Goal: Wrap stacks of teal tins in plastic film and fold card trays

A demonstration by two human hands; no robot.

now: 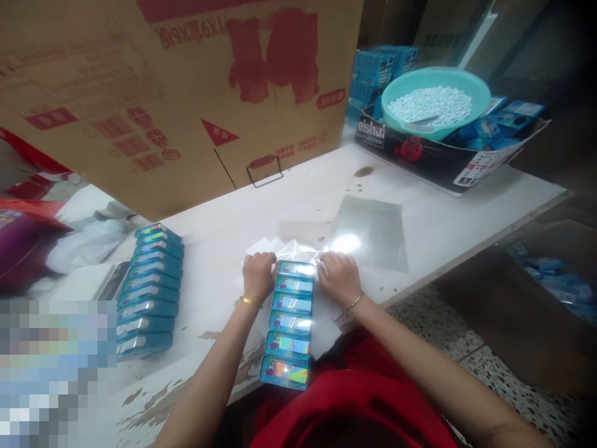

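Several small blue boxes with shiny tops (290, 323) stand in a row running from my body toward the far side. Clear plastic film (301, 250) spreads at the row's far end and catches the light. My left hand (259, 275) is closed with its fingertips on the film's left side, next to the farthest box. On the other side my right hand (340, 277) pinches the film's right side. White paper sheets (330, 330) lie partly under the row. How far the film reaches over or under the boxes is hard to see.
Left of my arm stands another row of blue boxes (152, 286). Flat clear sheets (373, 233) lie right of my hands. A large cardboard carton (186, 93) rises behind. At the far right, a black tray (420, 158) holds a turquoise bowl (480, 102) of white pellets.
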